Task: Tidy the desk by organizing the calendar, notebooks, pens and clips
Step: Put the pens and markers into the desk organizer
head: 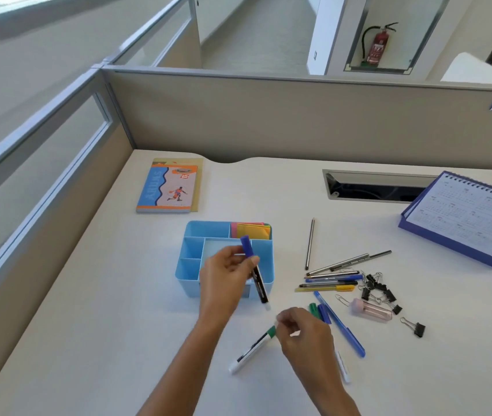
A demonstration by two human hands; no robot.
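Observation:
My left hand (227, 274) holds a blue-capped marker (254, 268) upright over the light blue desk organizer (190, 250). My right hand (301, 331) pinches the green cap end of a white marker (250, 351) lying on the desk. Two more markers (319, 312) with green and blue caps lie partly under that hand. A pile of pens and pencils (333, 279) lies to the right, with black binder clips (378, 289) beside them. Two stacked notebooks (168, 187) lie at the back left. A blue spiral desk calendar (463, 217) stands at the right.
Coloured sticky notes (252, 230) fill the organizer's back right compartment. A pink clear case (370, 309) and a paper clip (340, 299) lie near the clips. A cable slot (370, 186) opens in the desk's back. Partition walls (268, 115) close off the back and left.

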